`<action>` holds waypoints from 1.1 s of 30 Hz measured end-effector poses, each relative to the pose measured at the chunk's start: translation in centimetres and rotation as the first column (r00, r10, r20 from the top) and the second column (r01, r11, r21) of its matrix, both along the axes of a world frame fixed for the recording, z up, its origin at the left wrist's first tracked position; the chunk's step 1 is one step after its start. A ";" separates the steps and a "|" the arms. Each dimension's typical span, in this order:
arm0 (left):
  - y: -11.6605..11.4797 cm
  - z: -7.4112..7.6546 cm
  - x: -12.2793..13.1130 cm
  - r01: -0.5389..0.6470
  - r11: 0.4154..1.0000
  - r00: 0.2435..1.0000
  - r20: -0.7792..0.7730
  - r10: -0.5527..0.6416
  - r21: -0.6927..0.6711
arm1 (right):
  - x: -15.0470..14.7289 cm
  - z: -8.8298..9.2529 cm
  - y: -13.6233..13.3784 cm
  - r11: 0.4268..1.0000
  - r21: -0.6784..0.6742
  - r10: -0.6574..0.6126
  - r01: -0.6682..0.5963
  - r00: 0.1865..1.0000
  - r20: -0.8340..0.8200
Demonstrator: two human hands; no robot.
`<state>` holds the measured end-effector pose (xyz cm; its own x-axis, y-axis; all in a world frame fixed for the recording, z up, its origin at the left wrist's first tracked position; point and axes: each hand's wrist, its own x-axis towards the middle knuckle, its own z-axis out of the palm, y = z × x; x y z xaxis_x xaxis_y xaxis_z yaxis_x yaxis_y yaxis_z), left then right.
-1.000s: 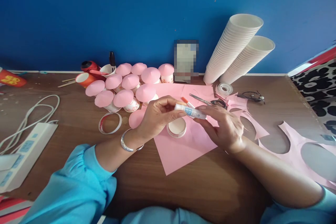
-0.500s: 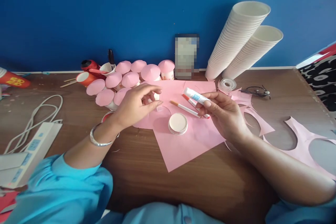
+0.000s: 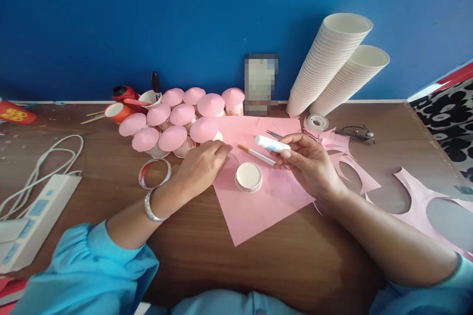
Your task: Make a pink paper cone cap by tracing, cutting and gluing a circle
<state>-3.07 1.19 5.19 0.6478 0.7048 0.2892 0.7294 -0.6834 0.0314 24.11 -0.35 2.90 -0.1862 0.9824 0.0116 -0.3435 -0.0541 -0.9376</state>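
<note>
Right hand (image 3: 310,165) closed around glue stick (image 3: 272,144), held just above pink paper sheet (image 3: 258,206); left hand (image 3: 205,162) palm-down, fingers nearly flat on sheet's edge, anything underneath cannot be told; 1 upturned paper cup (image 3: 248,177) between hands.

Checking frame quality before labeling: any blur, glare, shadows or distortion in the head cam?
Head view: even, soft light, only faint shadows under the left hand and right hand; glue stick sharp, no motion blur; wide-angle stretch at the edges; one pixelated block against the wall; no harsh glare on the table.
</note>
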 end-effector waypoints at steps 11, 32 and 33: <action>0.8 2.5 3.3 0.258 0.867 0.631 0.754 0.182 -0.426 | 0.1 0.1 -0.3 0.990 0.127 -0.085 0.064 0.982 0.168; 0.3 1.7 3.0 0.309 0.933 0.635 0.770 -0.057 -0.186 | 0.3 1.1 -1.7 0.827 0.562 -0.362 -0.007 0.758 0.542; 0.4 1.7 2.9 0.313 0.934 0.641 0.764 -0.076 -0.170 | 0.2 1.1 -1.8 0.870 0.493 -0.316 0.011 0.781 0.539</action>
